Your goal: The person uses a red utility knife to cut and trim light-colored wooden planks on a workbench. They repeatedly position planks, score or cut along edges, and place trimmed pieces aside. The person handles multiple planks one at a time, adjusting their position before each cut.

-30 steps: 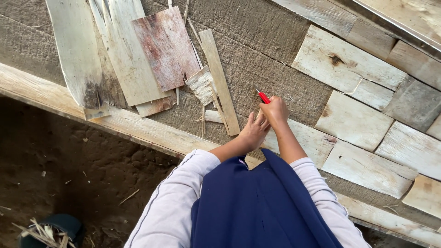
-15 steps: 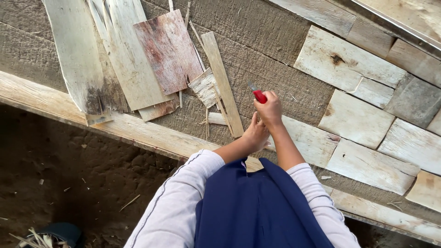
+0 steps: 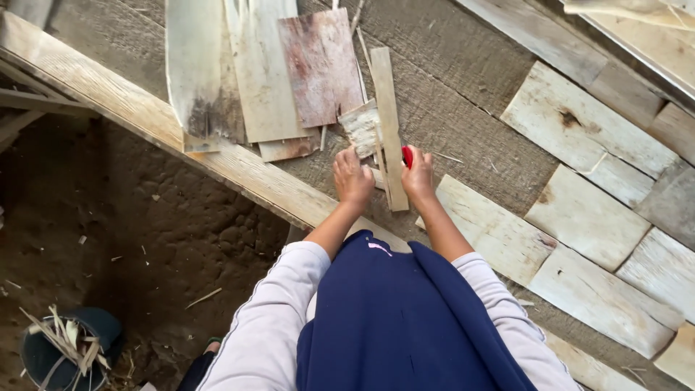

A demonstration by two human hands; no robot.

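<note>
Between our two hands: a long narrow pale wooden strip (image 3: 387,123) lies flat on the grey bench, so both hands can work along its edges.
Left hand (image 3: 352,177): we press it palm down just beside the strip's near end, with fingers spread; it seems to keep the strip from sliding.
Right hand (image 3: 420,175): closed around a small red-handled tool (image 3: 407,156), held against the strip's right edge.
Further away: wide thin sheets of pale and reddish veneer (image 3: 318,69) lie stacked beyond the strip.
At right: pale veneer pieces (image 3: 579,130) lie side by side.
Down left: a dark bucket with scraps (image 3: 61,347) stands on the earth floor.
</note>
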